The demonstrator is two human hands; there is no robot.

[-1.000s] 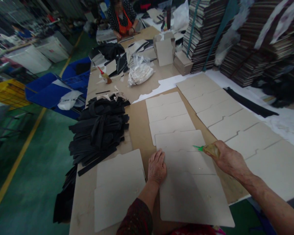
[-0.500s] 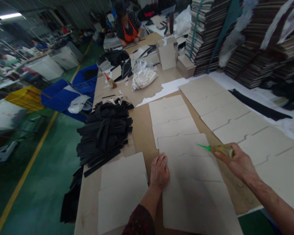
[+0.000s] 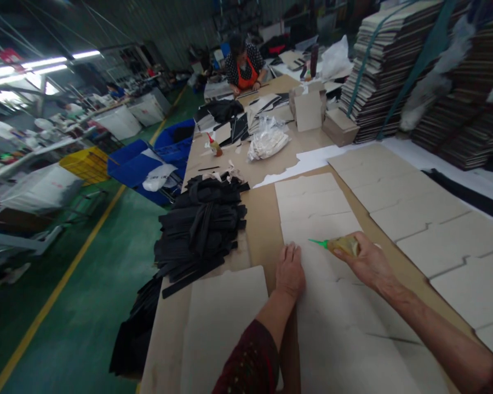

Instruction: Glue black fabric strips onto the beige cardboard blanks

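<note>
My right hand [image 3: 367, 260] is wrapped around a glue bottle [image 3: 345, 246] with amber contents and a narrow green nozzle. The bottle lies almost level, its tip pointing left over the middle column of overlapping beige cardboard panels [image 3: 332, 306]. Whether the tip touches the panel I cannot tell. Against the left edge of that column rests my left hand [image 3: 290, 272], palm down, fingers stretched forward and nothing visibly held. More cardboard panels [image 3: 225, 312] lie left of my left forearm, and another overlapping row [image 3: 431, 235] runs along the right.
Black fabric strips [image 3: 201, 219] are heaped at the table's left edge. Farther back are a red-tipped bottle [image 3: 214, 145], a plastic bag [image 3: 269, 139] and cardboard stacks [image 3: 308, 112]. Tall bundled stacks [image 3: 386, 65] stand right. A person in an orange apron [image 3: 246, 74] works at the far end.
My right hand has brought the bottle leftward across the panel, closer to my left hand. My left hand has slid a little farther up the column's edge. The head view has turned left.
</note>
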